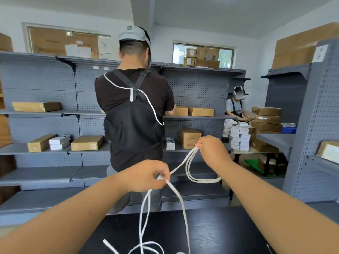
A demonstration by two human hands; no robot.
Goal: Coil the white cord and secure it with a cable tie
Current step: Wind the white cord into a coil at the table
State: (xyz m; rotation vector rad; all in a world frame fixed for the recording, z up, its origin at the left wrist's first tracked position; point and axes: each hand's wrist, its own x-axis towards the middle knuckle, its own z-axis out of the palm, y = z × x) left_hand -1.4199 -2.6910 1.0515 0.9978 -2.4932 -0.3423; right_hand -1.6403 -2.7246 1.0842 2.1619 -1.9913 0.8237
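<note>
**A:** Status on the coil?

**B:** Partly done. The right hand [211, 149] is raised, fingers curled tight round the tops of a few loops of the white cord [201, 181]. The loops hang under it in a slack U, in mid-air. Two or three turns, can't count exactly.

**A:** Left hand?

**B:** The left hand [145, 176] is lower and closer in, fingertips pinching the cord where the next stretch feeds up. Gripping, not open.

**A:** How much is left?

**B:** Plenty, I'd say. Long strands drop from the left hand to the black table [229, 231] and lie there in loose curls at the bottom edge of view. One free end shows on the tabletop. All of that needs winding in.

**A:** Cable tie?

**B:** None in sight, not on the table as far as I can see and not in either hand. Tying step not yet started.

**A:** Cord look?

**B:** White, flattish, maybe woven, limp, no kinks visible. It drapes easily, so the loops probably slip if the grip loosens.

**A:** Background?

**B:** Grey shelves [45, 114] with cardboard boxes [87, 143], and a person in a black top [134, 116], back turned, just beyond the table.
</note>
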